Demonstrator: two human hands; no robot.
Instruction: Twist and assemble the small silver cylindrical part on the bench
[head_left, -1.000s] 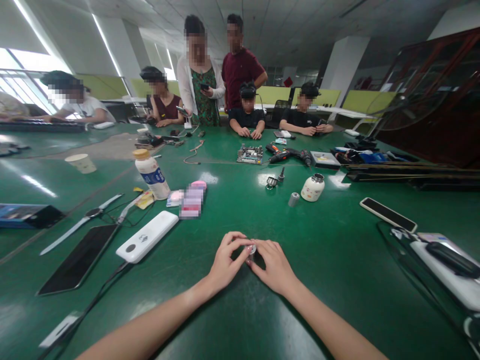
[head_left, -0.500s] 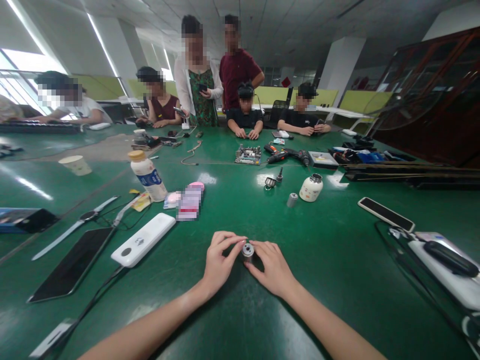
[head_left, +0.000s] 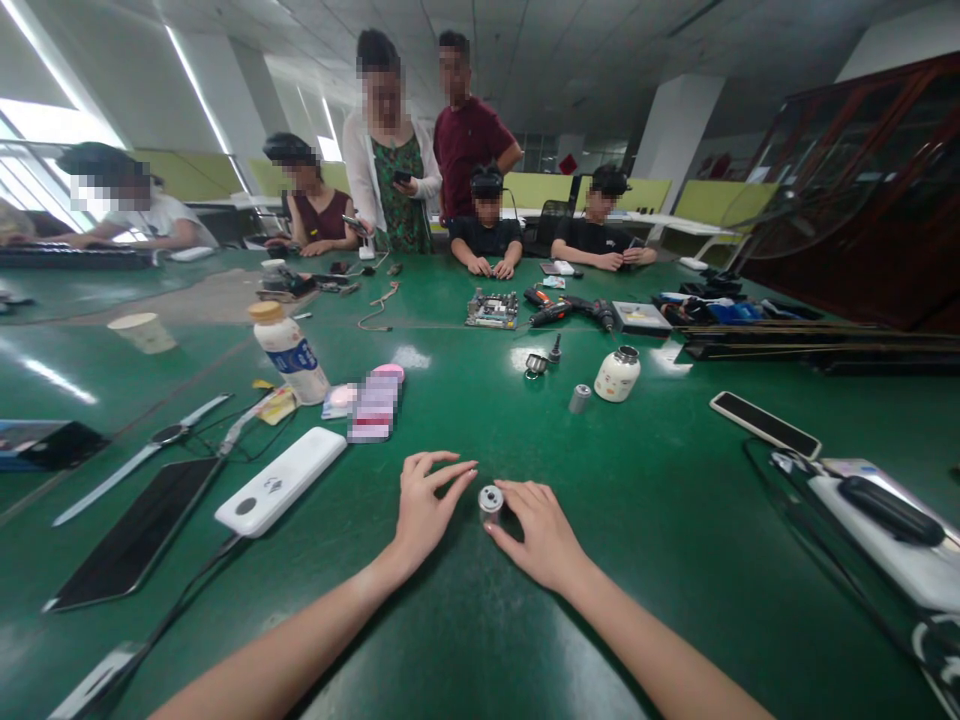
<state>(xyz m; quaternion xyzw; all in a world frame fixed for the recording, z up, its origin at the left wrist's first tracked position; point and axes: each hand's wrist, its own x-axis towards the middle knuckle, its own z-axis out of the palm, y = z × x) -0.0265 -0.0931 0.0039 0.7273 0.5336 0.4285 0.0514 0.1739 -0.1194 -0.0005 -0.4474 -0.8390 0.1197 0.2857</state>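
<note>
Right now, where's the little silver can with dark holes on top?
In the head view, the silver can is just below the picture's middle, held in the right hand, with the left hand open beside it, not touching.

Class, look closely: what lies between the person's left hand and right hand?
A small metal cylinder, seen in the head view: the right hand holds it, while a strip of green tabletop separates it from the left hand.

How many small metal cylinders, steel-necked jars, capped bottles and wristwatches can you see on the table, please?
Metal cylinders: 2 (near cylinder at the right hand, far cylinder)
Steel-necked jar: 1
Capped bottle: 1
Wristwatch: 1
Total: 5
</note>
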